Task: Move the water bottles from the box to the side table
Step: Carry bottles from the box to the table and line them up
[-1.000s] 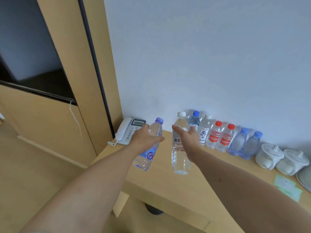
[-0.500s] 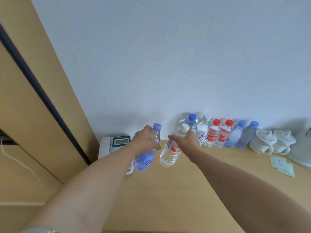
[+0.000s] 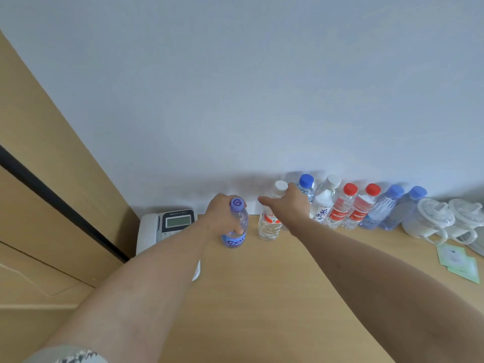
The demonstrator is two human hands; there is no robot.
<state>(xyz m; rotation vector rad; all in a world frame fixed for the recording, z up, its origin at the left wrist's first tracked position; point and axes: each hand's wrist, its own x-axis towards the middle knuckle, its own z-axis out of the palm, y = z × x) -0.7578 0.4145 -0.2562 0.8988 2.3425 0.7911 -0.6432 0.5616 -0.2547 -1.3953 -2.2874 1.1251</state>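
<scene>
My left hand (image 3: 222, 216) grips a purple-capped bottle with a blue label (image 3: 235, 231), upright with its base down on the wooden side table (image 3: 275, 297). My right hand (image 3: 288, 205) holds the upper part of a clear white-capped bottle with a red-and-white label (image 3: 269, 226), which stands just right of the first, near the wall. A row of several bottles (image 3: 348, 208) with blue, white and red caps lines the wall further right. The box is out of view.
A white desk phone (image 3: 167, 224) sits at the table's left end, against a wooden wall panel (image 3: 52, 179). Two white lidded cups (image 3: 445, 218) stand at the far right, with green paper packets (image 3: 458, 260) in front of them.
Both hands have carried their bottles forward and down from mid-air to the table by the wall, left of the row. The view has moved closer over the table.
</scene>
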